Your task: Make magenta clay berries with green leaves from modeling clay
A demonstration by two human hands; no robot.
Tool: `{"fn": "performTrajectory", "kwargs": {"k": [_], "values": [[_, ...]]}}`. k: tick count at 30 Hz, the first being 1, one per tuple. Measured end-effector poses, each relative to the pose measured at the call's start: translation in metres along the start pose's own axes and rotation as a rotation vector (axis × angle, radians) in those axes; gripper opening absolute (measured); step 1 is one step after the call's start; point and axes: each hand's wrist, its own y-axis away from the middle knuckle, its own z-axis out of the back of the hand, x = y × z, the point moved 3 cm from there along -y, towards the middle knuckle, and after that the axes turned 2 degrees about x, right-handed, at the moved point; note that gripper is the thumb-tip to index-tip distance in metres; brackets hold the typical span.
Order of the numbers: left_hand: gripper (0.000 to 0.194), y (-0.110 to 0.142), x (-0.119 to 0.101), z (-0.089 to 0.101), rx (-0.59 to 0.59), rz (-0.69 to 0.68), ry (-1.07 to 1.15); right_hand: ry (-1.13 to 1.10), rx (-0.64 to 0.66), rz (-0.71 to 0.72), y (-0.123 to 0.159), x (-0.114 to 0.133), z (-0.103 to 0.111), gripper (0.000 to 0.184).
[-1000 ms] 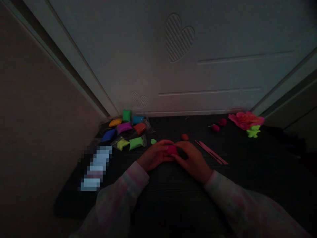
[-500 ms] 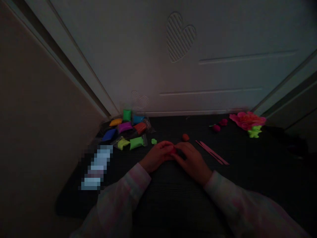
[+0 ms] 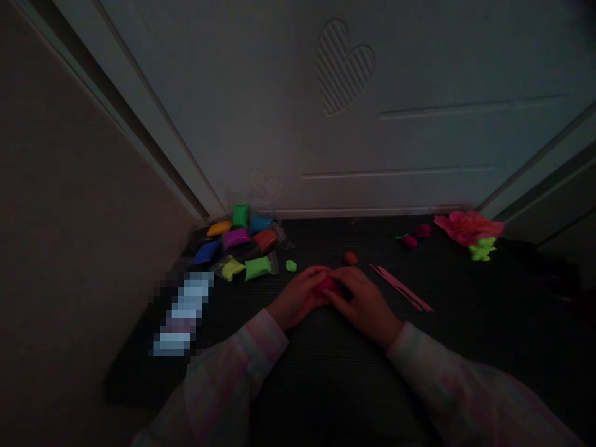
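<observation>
A lump of red modelling clay (image 3: pixel 326 284) sits between my two hands over the middle of the dark table. My left hand (image 3: pixel 300 299) curls around its left side. From the right, my right hand (image 3: pixel 361 301) presses fingers and thumb against the same lump. Just beyond my hands lie an orange clay ball (image 3: pixel 351 258) and a small light-green clay piece (image 3: pixel 291 266). To the right of my right hand rest pink modelling tools (image 3: pixel 403 288), side by side. The underside of the red lump is hidden by my fingers.
Several bagged clay packs (image 3: pixel 236 238) lie at the back left, with a blurred bright rectangle (image 3: pixel 186 313) nearer. Dark red clay balls (image 3: pixel 410 242), a pink clay flower (image 3: pixel 468 227) and a yellow-green figure (image 3: pixel 483 249) stand back right. A white panel (image 3: pixel 279 124) rises behind the table (image 3: pixel 321 385).
The view has shifted slightly. My fingers have moved a little on the red clay, and more of the lump shows between my hands. Other things lie as before.
</observation>
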Motion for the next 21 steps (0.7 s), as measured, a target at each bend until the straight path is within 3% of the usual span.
{"fn": "performTrajectory", "kwargs": {"k": [12,21], "values": [[0.021,-0.0019,0.0025,0.0004,0.049,0.003,-0.061,-0.004,0.006,-0.056,-0.0004,-0.0007,-0.0003,0.015],[0.021,-0.0018,-0.0023,0.0013,-0.009,-0.054,-0.071,-0.047,-0.009,-0.084,-0.0016,-0.0011,0.0045,0.014]]}}
